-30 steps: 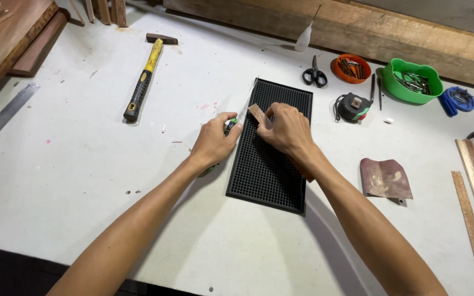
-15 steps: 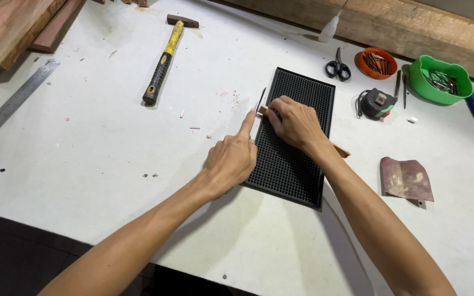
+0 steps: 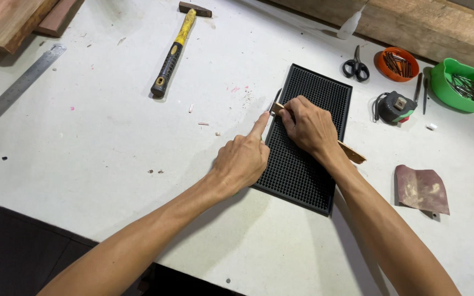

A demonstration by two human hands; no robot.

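My right hand (image 3: 309, 127) presses a thin wooden strip (image 3: 352, 152) flat on a black studded rubber mat (image 3: 303, 175). The strip's near tip sticks out at the mat's left edge. My left hand (image 3: 242, 160) rests at that same edge. Its index finger is stretched toward the strip's tip, and it grips a thin dark blade (image 3: 276, 100) that points away from me. The blade touches the end of the strip. Most of the strip is hidden under my right hand.
On the white table lie a yellow-handled hammer (image 3: 172, 53), a steel ruler (image 3: 12, 93), scissors (image 3: 356, 67), an orange dish of nails (image 3: 396, 63), a green bowl of hardware (image 3: 463, 85), a tape measure (image 3: 395, 106) and sandpaper (image 3: 421, 189). Wooden boards line the far edge.
My left hand has drawn back toward me along the mat's left edge and stretched out its index finger. My right hand stays pressed on the strip.
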